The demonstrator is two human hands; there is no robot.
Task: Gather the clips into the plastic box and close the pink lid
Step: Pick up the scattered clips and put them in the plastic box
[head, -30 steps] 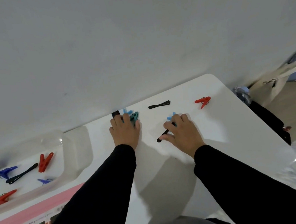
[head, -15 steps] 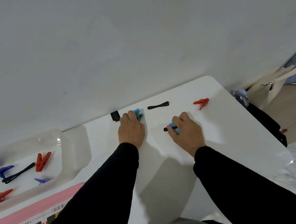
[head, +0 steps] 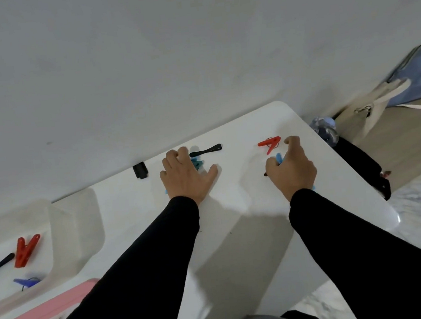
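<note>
Right hand (head: 292, 169) shifted toward red clip (head: 269, 143), clutching blue clip (head: 279, 157); plastic box (head: 63, 226) holds clips.

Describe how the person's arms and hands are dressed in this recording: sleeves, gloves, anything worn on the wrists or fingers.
Both arms wear plain black long sleeves, close-fitting, with no visible logos or markings, ending at the wrists. The left hand and right hand are bare: no gloves, and no ring, watch or bracelet shows on the parts in view. No cables or sensors are attached.
</note>
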